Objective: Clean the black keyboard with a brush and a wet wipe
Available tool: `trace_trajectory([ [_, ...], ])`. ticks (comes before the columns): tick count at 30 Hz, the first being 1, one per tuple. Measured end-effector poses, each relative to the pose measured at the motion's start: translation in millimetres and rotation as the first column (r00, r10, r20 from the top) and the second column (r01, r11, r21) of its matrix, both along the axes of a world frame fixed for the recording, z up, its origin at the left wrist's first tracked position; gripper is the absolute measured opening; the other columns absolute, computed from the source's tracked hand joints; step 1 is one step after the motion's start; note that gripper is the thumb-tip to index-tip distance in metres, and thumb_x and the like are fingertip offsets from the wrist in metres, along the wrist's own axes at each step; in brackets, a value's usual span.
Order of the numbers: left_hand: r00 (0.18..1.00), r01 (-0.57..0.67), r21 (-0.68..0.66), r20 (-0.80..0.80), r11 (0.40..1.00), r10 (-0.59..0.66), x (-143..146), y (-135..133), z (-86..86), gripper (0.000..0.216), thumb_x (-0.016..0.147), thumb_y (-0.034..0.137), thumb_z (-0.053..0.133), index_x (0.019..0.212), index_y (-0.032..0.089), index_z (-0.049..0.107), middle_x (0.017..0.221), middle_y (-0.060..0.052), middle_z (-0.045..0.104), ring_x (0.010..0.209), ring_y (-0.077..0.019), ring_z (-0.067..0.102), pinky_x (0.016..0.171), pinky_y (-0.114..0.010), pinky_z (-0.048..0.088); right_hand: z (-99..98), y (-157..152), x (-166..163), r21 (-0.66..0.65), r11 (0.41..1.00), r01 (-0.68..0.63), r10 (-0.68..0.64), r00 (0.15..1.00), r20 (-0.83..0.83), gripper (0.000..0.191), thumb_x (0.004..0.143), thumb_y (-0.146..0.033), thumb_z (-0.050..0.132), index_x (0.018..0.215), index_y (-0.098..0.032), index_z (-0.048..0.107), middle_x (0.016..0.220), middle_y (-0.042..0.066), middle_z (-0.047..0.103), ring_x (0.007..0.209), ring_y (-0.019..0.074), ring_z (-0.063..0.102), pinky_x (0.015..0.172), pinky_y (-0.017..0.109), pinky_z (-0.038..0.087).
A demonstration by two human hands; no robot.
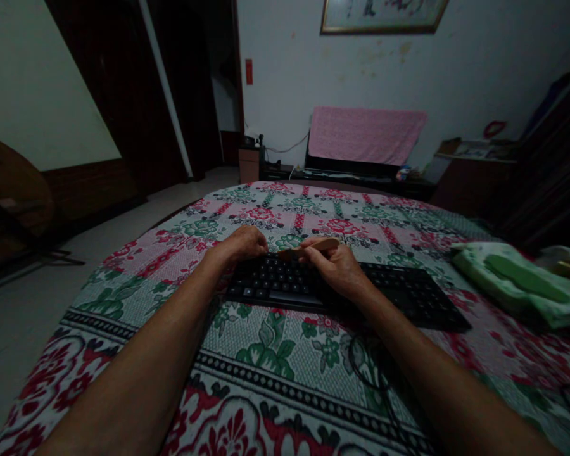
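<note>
A black keyboard (285,285) lies slightly askew on the patterned tablecloth. My right hand (337,266) is closed around the light wooden handle of a small brush (325,244). The brush's darker end points left, over the back rows of keys; its bristles are too dim to make out clearly. At the keyboard's back left corner, my left hand (244,244) has its fingers bent down on the edge, gripping it. The right forearm and hand hide part of the keyboard's middle.
A green and white soft pack (522,278) sits on the right of the table. A black cable (380,380) loops across the tablecloth (266,348) near my right forearm. Beyond the table, a pink cloth (365,134) drapes over a dark, wide object by the wall.
</note>
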State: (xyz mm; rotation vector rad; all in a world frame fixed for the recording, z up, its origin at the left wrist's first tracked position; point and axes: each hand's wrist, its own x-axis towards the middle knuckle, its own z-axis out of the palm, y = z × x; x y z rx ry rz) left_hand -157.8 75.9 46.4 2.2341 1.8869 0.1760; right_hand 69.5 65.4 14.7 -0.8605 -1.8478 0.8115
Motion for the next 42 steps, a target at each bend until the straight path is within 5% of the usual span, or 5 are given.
trace_trajectory([
  [17,1.0,0.011,0.01,0.026,1.0,-0.011,-2,0,-1.6,0.027,0.072,0.025,0.053,0.086,0.018,0.075,0.082,-0.004,0.073,0.079,-0.0162,0.064,0.067,-0.023,0.042,-4.6,1,-2,-0.077,0.997,0.023,-0.03,0.996,-0.084,0.027,0.082,-0.037,0.053,0.098,-0.017,0.063,0.081,0.005,0.072,0.076,0.0176,0.069,0.072,0.03,0.053],
  [23,1.0,-0.006,0.017,0.0,1.0,0.006,-1,0,-0.3,0.026,0.073,0.025,0.054,0.087,0.02,0.075,0.083,-0.002,0.074,0.079,-0.0146,0.064,0.068,-0.021,0.042,0.2,8,10,-0.042,0.996,0.08,-0.081,0.996,-0.023,0.026,0.08,-0.04,0.055,0.085,-0.017,0.066,0.08,0.007,0.071,0.075,0.0191,0.068,0.073,0.031,0.052],
  [28,1.0,-0.009,0.005,0.013,1.0,0.009,0,0,-0.5,0.029,0.073,0.026,0.054,0.091,0.018,0.075,0.085,-0.004,0.074,0.079,-0.0155,0.064,0.069,-0.021,0.042,1.1,9,10,-0.164,0.985,0.049,-0.074,0.987,-0.146,0.036,0.077,-0.048,0.06,0.094,-0.016,0.064,0.072,0.006,0.07,0.07,0.02,0.068,0.068,0.031,0.054],
  [34,1.0,-0.008,0.009,0.005,1.0,0.008,-1,1,-1.0,0.028,0.073,0.026,0.054,0.09,0.018,0.075,0.082,-0.004,0.073,0.075,-0.0147,0.063,0.068,-0.021,0.041,3.9,3,7,-0.244,0.97,0.021,-0.047,0.994,-0.098,0.034,0.074,-0.05,0.062,0.078,-0.016,0.066,0.068,0.006,0.07,0.062,0.0176,0.065,0.057,0.027,0.052],
  [42,1.0,0.025,0.029,-0.016,0.999,-0.025,0,0,-1.0,0.028,0.074,0.025,0.053,0.088,0.016,0.075,0.081,-0.005,0.073,0.075,-0.0148,0.063,0.064,-0.021,0.04,-0.4,2,6,-0.091,0.992,0.082,-0.084,0.996,-0.016,0.036,0.08,-0.047,0.053,0.07,-0.015,0.066,0.07,0.007,0.069,0.065,0.0168,0.064,0.06,0.025,0.05],
])
